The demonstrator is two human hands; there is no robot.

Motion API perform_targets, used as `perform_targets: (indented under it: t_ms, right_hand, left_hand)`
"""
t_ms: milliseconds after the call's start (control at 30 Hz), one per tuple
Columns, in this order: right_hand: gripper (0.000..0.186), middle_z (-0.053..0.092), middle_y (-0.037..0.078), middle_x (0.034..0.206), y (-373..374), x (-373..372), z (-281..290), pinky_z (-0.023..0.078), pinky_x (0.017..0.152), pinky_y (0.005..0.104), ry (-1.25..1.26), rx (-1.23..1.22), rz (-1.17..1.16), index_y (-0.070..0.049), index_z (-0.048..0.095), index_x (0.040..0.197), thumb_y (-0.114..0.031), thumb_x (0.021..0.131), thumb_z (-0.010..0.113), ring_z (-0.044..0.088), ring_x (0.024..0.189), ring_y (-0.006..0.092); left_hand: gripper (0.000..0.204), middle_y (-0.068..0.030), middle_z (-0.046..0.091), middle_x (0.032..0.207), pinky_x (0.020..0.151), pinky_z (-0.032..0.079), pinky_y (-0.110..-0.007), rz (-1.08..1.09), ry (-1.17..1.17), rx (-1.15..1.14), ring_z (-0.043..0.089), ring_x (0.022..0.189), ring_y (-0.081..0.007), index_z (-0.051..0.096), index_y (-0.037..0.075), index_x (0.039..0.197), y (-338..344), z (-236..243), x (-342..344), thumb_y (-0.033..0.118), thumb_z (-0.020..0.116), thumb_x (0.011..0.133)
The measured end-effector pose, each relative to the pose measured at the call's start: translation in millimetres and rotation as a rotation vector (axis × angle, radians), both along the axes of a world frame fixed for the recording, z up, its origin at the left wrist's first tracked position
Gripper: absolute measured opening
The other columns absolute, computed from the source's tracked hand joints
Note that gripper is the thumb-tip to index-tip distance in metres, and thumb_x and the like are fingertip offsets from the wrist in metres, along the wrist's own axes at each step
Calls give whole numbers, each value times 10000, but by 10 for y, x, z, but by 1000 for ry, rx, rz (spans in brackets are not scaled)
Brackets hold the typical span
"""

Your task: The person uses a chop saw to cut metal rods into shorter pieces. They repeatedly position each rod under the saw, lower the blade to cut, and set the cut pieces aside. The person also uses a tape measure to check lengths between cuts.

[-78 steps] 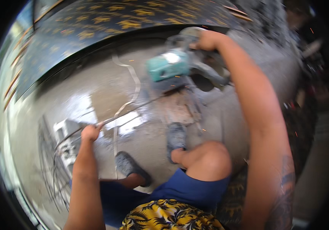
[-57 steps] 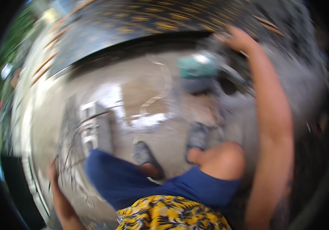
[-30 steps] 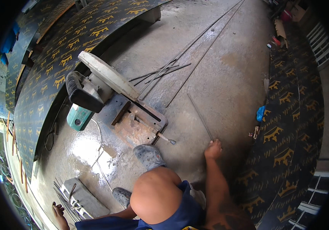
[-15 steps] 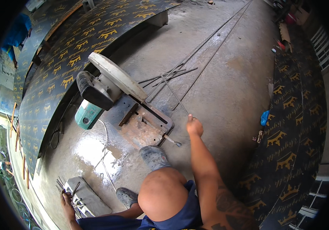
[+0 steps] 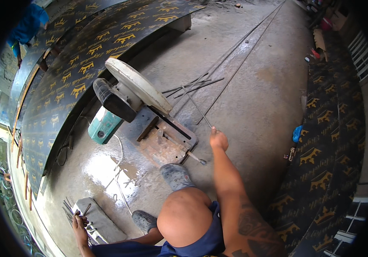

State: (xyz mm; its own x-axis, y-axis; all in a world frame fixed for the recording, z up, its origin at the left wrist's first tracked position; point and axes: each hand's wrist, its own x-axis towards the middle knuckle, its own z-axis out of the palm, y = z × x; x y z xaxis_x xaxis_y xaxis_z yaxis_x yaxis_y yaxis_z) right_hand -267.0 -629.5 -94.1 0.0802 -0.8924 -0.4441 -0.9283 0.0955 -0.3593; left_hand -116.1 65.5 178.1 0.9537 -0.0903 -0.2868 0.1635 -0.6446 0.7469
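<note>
Rod (image 5: 196, 105) | gripped by right hand (image 5: 218, 139) | left hand (image 5: 80, 224) near hollow block (image 5: 106, 222)

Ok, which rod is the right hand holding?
The rod slanting from the right hand up-left in the picture toward the crossed rods. It alone sits in that grip; the crossed rods lie on the floor beyond.

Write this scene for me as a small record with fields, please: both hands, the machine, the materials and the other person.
Right hand: closed on the near end of a thin rod
Left hand: beside a grey block; grip unclear
Machine: cut-off saw with teal motor and rusty base, standing on the floor
Loose stock: short rods and long rods on the floor
Boards: dark boards with yellow prints, at left and right
Other person: upper left, in blue
</note>
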Motion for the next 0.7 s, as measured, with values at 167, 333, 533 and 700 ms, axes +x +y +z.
perform_targets:
  t_ms: [167, 333, 533, 700]
  right_hand:
    - [580, 738, 161, 1126, 184, -1086, -45, 535, 887, 509, 49, -84, -32, -130, 762, 1108, -589, 1034, 416, 695, 1033, 401]
    - [553, 737, 167, 1097, 318, -2112, -304, 528, 893, 508, 196, -85, -82, -121, 760, 1096, -570, 1030, 444, 690, 1021, 402]
    - [521, 728, 138, 1117, 334, -1851, -487, 491, 1013, 456, 417, -603, 155, -99, 744, 1146, -527, 1041, 465, 660, 1121, 329]
    - [535, 730, 163, 1190, -27, -362, -343, 540, 944, 478, -53, 48, 169, -59, 746, 1149, -537, 995, 561, 689, 1130, 349]
  left_hand:
    - [429, -36, 619, 915, 688, 461, -271, 8, 63, 0, 575, 773, -119, 518, 56, 1410, 2, -55, 6, 364, 433, 1123]
    - [537, -53, 621, 982, 687, 466, -282, -47, 94, 59, 583, 778, -129, 463, 49, 1471, -43, -118, 124, 448, 433, 1112]
    - [542, -60, 608, 990, 676, 462, -280, -61, 115, 70, 569, 769, -124, 451, 48, 1481, 35, -150, 124, 445, 437, 1112]
    - [437, -29, 605, 933, 640, 434, -247, -68, 132, 108, 538, 727, -95, 502, 74, 1439, 91, -146, 58, 366, 469, 1115]
